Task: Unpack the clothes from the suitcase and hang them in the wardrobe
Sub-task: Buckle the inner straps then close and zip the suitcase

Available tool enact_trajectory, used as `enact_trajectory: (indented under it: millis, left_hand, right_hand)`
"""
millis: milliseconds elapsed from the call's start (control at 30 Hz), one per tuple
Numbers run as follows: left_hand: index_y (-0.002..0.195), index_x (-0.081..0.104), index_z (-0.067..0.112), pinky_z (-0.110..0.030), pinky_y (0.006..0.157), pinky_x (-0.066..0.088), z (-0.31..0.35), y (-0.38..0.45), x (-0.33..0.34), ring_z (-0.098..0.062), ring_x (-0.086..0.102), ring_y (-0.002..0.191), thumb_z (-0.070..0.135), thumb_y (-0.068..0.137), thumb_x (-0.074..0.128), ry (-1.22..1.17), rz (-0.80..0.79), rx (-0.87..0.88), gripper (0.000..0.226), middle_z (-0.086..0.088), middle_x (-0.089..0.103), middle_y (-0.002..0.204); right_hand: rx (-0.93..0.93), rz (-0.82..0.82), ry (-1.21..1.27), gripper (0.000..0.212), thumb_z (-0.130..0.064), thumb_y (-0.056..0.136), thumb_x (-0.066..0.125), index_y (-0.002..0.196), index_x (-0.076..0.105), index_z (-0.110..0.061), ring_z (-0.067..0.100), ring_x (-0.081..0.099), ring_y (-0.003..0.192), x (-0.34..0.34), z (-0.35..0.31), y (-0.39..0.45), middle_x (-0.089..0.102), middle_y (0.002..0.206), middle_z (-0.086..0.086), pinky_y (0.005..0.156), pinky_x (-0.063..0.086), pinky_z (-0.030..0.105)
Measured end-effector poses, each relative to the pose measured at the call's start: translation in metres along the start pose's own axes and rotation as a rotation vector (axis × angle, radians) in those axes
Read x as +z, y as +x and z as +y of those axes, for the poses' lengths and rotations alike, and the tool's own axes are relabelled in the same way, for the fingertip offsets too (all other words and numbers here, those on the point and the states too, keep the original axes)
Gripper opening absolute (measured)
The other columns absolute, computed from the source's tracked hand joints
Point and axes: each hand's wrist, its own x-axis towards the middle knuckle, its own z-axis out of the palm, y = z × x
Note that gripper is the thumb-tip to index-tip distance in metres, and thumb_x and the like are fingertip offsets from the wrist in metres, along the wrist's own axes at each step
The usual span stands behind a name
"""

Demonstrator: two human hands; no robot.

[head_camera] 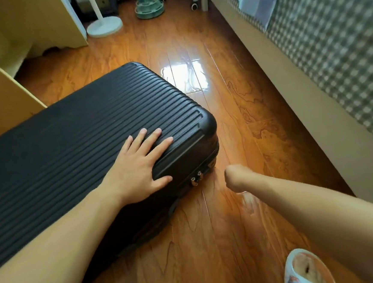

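A black ribbed hard-shell suitcase (80, 136) lies flat and closed on the wooden floor. My left hand (138, 165) rests flat on its lid near the right corner, fingers spread and straight. Two metal zipper pulls (196, 179) sit on the suitcase's side just below that hand. My right hand (236, 178) hovers over the floor a little to the right of the pulls, curled into a fist with the wrist bent; I see nothing in it. No clothes are visible. A light wood cabinet panel (2, 104) stands at the left.
A bed with a checked cover (334, 47) runs along the right. At the back stand a white round fan base (104, 26), a green tiered object (149, 5) and chair castors (194, 5). My slippered foot (307, 268) is at the bottom right.
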Motion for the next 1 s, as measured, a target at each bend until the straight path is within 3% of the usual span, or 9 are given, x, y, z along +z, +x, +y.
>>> enact_trajectory:
  millis: [100,167,267,400,567,767,833,933,1000]
  left_hand:
    - [0.162,0.002,0.036,-0.053,0.127,0.01,0.008,-0.004,-0.006,-0.031,0.0,0.157,0.071,0.09,0.047,0.078,0.085,-0.028,0.091,-0.005,0.006,0.17]
    - [0.159,0.029,0.024,-0.053,0.121,0.025,0.028,-0.023,-0.001,-0.038,0.025,0.15,0.049,0.093,0.057,0.11,0.217,-0.065,0.076,-0.015,0.028,0.162]
    - [0.138,0.057,0.014,-0.042,0.094,0.051,0.085,-0.095,0.049,-0.029,0.059,0.112,0.021,0.085,0.068,-0.103,0.264,-0.064,0.055,-0.009,0.054,0.127]
    - [0.156,0.034,0.02,-0.036,0.107,0.049,0.117,-0.158,0.118,-0.024,0.057,0.128,0.033,0.09,0.064,-0.327,-0.157,-0.412,0.073,-0.004,0.041,0.153]
    - [0.144,0.054,0.009,-0.043,0.093,0.051,0.127,-0.119,0.123,-0.03,0.06,0.112,0.025,0.081,0.077,-0.168,-0.145,-0.583,0.069,-0.011,0.062,0.131]
    - [0.144,0.042,0.02,-0.034,0.102,0.043,0.124,-0.096,0.104,-0.023,0.061,0.111,0.02,0.1,0.048,-0.252,-0.233,-0.747,0.045,-0.002,0.065,0.122]
    - [0.144,0.041,0.022,-0.036,0.092,0.048,0.113,-0.105,0.074,-0.024,0.067,0.1,0.018,0.098,0.05,-0.237,-0.254,-0.702,0.047,-0.001,0.07,0.107]
    - [0.119,0.062,0.019,-0.034,0.056,0.054,0.086,-0.141,0.001,-0.025,0.069,0.061,0.024,0.081,0.073,-0.099,-0.068,-0.514,0.04,0.0,0.069,0.069]
    - [0.1,0.07,0.014,-0.032,0.043,0.047,0.063,-0.163,-0.05,-0.029,0.062,0.044,0.029,0.066,0.082,0.004,0.05,-0.433,0.039,-0.001,0.063,0.055]
  right_hand:
    - [0.201,-0.006,0.595,0.021,-0.005,0.099,0.048,0.118,0.058,-0.003,0.027,0.071,0.081,-0.016,0.003,0.004,0.068,0.1,0.014,0.067,0.061,0.037]
    - [0.172,0.045,0.973,0.042,0.002,0.098,0.046,0.137,0.045,-0.016,0.024,0.07,0.089,-0.016,-0.011,-0.003,0.058,0.113,0.004,0.073,0.062,0.039]
    - [0.023,-0.007,1.257,0.069,-0.003,0.095,0.053,0.151,0.028,-0.036,0.023,0.068,0.101,-0.003,-0.024,-0.007,0.058,0.107,-0.007,0.085,0.06,0.05]
    - [0.031,-0.005,1.313,0.069,-0.008,0.093,0.051,0.151,0.029,-0.039,0.027,0.066,0.106,0.004,-0.029,0.006,0.064,0.12,0.006,0.085,0.06,0.048]
    - [0.038,-0.062,1.391,0.046,-0.014,0.093,0.053,0.138,0.048,-0.026,0.027,0.073,0.098,0.017,-0.037,-0.001,0.065,0.124,0.007,0.074,0.061,0.037]
    - [0.09,0.044,1.088,0.039,-0.018,0.091,0.053,0.129,0.052,-0.017,0.021,0.064,0.102,0.0,-0.034,-0.012,0.065,0.114,0.003,0.088,0.053,0.039]
    - [0.082,0.205,1.012,0.035,-0.024,0.095,0.054,0.129,0.049,-0.018,0.019,0.062,0.099,-0.018,-0.034,-0.028,0.063,0.112,0.003,0.083,0.053,0.037]
    - [-0.117,0.588,0.841,0.024,-0.032,0.1,0.052,0.122,0.049,-0.023,0.01,0.054,0.098,-0.062,-0.041,-0.07,0.051,0.117,-0.001,0.074,0.049,0.025]
    - [-0.332,0.702,0.747,0.019,-0.032,0.102,0.047,0.119,0.046,-0.027,0.011,0.051,0.105,-0.098,-0.054,-0.099,0.043,0.12,-0.005,0.087,0.051,0.03]
